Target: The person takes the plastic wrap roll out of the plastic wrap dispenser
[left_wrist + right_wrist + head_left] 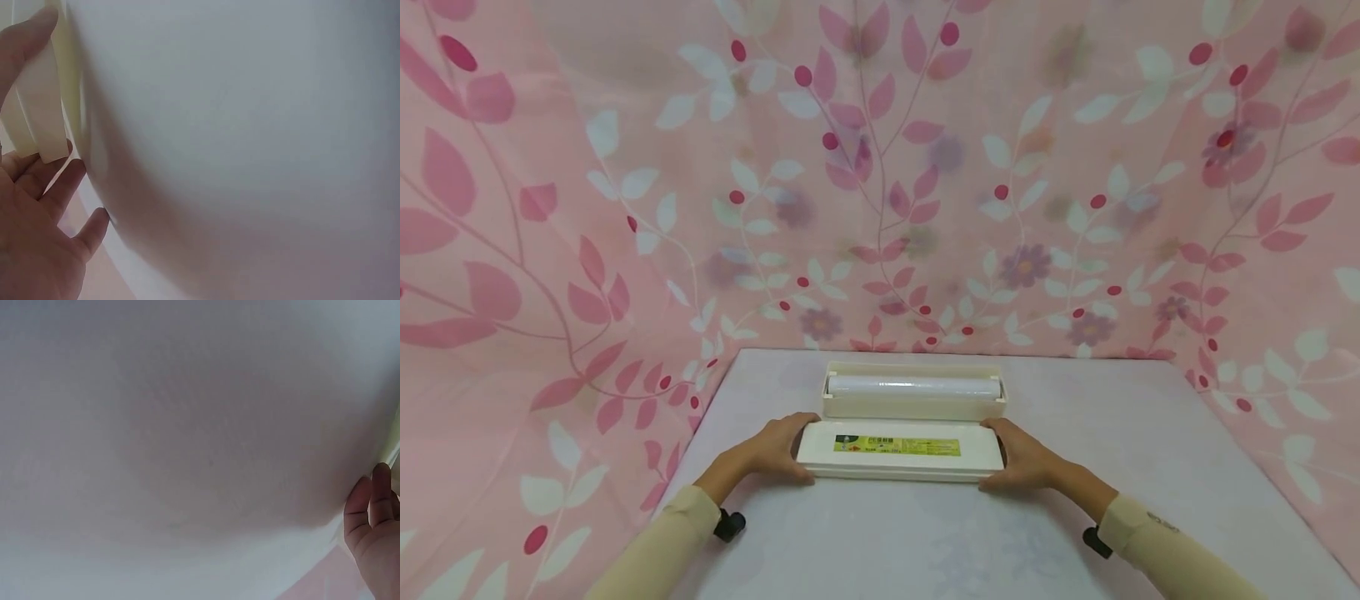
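A long white box lid (900, 465) with a green-and-yellow label (897, 446) reading "PE" lies lengthwise before me. My left hand (775, 450) grips its left end, thumb at the front edge and fingers at the back. At the opposite end, my right hand (1028, 456) holds it the same way. Behind the lid stands the white cling film box (914, 408), uncovered, with a roll of cling film (914, 386) inside. The left wrist view shows the lid's end (44, 100) between thumb and fingers. Only part of the right hand (378, 544) shows in the right wrist view.
A pale cloth covers the table (865, 542). Pink floral curtains (880, 183) hang along its back and both sides. Black straps circle both wrists below beige sleeves (662, 533).
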Available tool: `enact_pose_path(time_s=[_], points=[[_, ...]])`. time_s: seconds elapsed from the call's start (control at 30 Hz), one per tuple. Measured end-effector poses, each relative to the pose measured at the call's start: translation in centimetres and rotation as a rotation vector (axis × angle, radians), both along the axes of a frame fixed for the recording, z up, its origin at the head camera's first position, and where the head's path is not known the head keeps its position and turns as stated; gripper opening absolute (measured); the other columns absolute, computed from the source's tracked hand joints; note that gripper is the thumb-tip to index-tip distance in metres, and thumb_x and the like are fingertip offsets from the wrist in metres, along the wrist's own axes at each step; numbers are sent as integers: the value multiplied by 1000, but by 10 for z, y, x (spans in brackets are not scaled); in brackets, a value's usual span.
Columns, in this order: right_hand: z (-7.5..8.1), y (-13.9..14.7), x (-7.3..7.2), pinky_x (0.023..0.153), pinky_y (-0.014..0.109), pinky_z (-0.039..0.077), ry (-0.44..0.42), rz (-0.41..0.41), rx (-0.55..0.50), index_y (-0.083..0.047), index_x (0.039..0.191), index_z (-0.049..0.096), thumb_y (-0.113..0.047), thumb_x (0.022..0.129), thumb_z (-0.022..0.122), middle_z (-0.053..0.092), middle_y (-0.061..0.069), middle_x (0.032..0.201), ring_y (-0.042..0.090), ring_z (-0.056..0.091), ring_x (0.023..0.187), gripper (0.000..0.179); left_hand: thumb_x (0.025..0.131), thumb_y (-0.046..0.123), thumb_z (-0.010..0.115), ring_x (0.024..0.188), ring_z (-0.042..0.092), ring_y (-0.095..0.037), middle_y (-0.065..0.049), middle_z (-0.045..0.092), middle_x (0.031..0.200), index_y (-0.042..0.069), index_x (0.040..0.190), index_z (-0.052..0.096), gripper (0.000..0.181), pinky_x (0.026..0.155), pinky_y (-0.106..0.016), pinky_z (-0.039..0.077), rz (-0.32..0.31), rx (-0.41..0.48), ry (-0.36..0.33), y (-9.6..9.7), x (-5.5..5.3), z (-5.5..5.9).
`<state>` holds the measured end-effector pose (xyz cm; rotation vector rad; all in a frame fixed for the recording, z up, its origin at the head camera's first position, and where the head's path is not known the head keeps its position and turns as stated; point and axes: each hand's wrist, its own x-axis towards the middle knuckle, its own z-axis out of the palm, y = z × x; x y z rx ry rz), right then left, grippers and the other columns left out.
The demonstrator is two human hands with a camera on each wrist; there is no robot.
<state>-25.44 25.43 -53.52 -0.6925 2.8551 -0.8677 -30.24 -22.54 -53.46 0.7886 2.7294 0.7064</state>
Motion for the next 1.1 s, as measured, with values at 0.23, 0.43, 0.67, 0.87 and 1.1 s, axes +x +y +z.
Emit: enact_pose_path(time_s=[0.23, 0.43, 0.67, 0.87, 1.1], points=[[-1, 0, -5, 100, 44, 47, 45, 5, 82, -6, 136, 46, -59, 60, 89, 51, 4, 131, 17, 50, 117, 102, 59, 56, 89, 132, 46, -25, -4, 53, 140, 11, 143, 45, 105, 107, -57, 34, -10, -27, 34, 0, -2, 2], [0, 0, -3, 97, 43, 47, 43, 1, 69, -5, 135, 47, -54, 60, 91, 50, 5, 130, 18, 50, 114, 100, 60, 57, 88, 136, 44, -25, -4, 52, 143, 11, 144, 45, 105, 109, -57, 33, -12, -43, 46, 0, 0, 0], [-1, 0, -3, 98, 46, 47, 48, 4, 71, -4, 137, 46, -53, 61, 90, 50, 8, 131, 21, 50, 116, 101, 62, 57, 87, 138, 42, -27, -5, 50, 146, 10, 146, 43, 106, 109, -58, 32, -15, -53, 46, -2, -1, -1], [-1, -1, -4, 100, 50, 45, 24, -6, 76, -2, 138, 44, -50, 63, 90, 48, 10, 133, 25, 48, 118, 100, 61, 57, 88, 137, 43, -27, -4, 51, 145, 11, 145, 45, 105, 109, -59, 33, -19, -40, 56, -2, -2, 0], [-1, -2, -3, 100, 51, 43, -3, 2, 53, -1, 137, 45, -48, 63, 91, 48, 11, 133, 26, 48, 119, 99, 61, 60, 87, 137, 44, -28, -4, 53, 144, 13, 145, 46, 105, 110, -59, 34, -16, -56, 54, -2, -2, -3]])
